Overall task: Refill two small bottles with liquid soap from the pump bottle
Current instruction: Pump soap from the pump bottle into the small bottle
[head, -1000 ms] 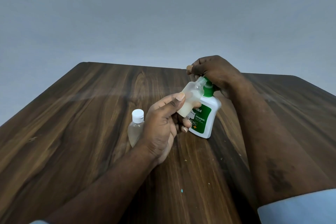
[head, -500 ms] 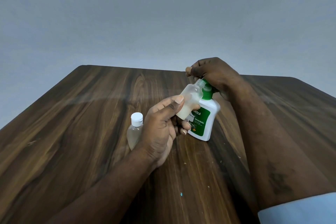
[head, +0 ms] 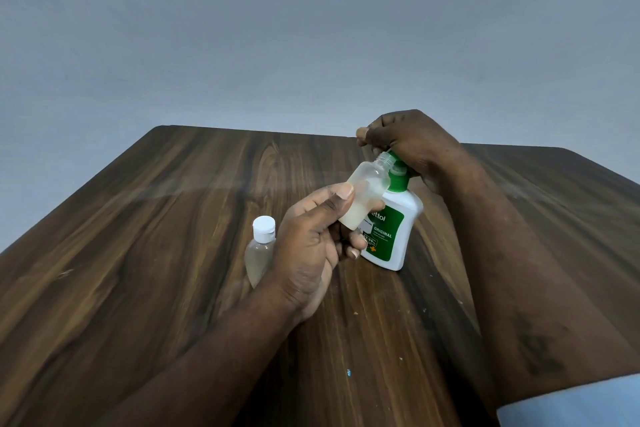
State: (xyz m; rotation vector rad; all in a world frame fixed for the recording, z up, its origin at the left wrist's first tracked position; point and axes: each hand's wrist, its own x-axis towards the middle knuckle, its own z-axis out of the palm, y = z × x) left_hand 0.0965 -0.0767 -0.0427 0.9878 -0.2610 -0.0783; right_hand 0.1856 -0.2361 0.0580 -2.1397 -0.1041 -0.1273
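"What is the left grip (head: 311,246) doing?"

"Its thumb and fingers pinch the small clear plastic bottle with no cap (head: 363,194). The bottle leans, with its open mouth pointing up toward the right grip. A little pale soap sits in its low end."

"And the right grip (head: 412,146)?"

"It is curled over the green top of the white pump bottle with a green label (head: 394,236) and holds it. The pump bottle stands on the dark brown wooden tabletop (head: 173,253), under the right grip and just past the left grip."

"Does the open mouth touch the pump?"

"It is right beside the green top. I cannot tell if they touch."

"Where is the other little one?"

"The small clear bottle with a white cap (head: 260,250) stands on the tabletop, just left of the left grip. The hand hides part of it."

"Anything more?"

"A light blue sleeve (head: 571,402), far back from the right grip."
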